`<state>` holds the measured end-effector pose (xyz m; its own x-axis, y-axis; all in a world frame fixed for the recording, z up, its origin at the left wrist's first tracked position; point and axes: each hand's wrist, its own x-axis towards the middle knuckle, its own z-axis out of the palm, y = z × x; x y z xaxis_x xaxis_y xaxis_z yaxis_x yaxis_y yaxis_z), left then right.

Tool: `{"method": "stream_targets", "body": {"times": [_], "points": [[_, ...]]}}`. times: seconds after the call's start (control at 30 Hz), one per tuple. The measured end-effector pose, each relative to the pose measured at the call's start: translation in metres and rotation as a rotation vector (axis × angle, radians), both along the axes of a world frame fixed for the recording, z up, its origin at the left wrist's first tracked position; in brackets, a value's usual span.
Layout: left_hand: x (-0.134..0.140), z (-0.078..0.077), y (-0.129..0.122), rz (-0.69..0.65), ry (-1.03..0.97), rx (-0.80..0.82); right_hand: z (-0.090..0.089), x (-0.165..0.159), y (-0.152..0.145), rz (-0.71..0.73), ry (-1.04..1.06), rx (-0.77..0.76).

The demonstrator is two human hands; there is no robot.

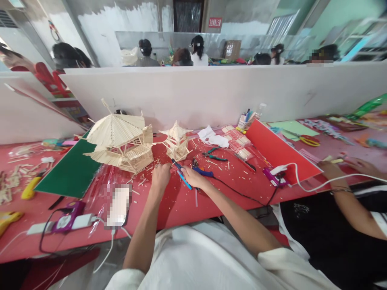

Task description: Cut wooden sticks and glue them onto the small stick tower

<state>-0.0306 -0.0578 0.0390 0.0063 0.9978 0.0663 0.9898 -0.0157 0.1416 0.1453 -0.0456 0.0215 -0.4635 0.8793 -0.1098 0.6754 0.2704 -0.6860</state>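
Closed around blue pliers (pixel 184 181), the right hand (pixel 192 177) works midway between the table's (pixel 173 213) front and back edges. Whether the left hand (pixel 161 175) grips anything cannot be told.

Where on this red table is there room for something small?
The barest patch is the red tabletop between the left forearm and right forearm, near the front edge. A narrower one lies between the phone and left forearm. It's crowded around the larger pavilion model, smaller pavilion model, green-handled pliers and far-left stick scraps.
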Motion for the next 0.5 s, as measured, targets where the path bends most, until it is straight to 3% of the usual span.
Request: {"method": "stream_targets", "body": {"times": [0.17, 0.5], "points": [[0.0, -0.004, 0.006, -0.026, 0.013, 0.019, -0.01, -0.007, 0.003, -0.073, -0.111, 0.089], [0.003, -0.012, 0.009, -0.027, -0.007, 0.01, -0.009, -0.007, 0.003, -0.103, -0.174, 0.077]]}}
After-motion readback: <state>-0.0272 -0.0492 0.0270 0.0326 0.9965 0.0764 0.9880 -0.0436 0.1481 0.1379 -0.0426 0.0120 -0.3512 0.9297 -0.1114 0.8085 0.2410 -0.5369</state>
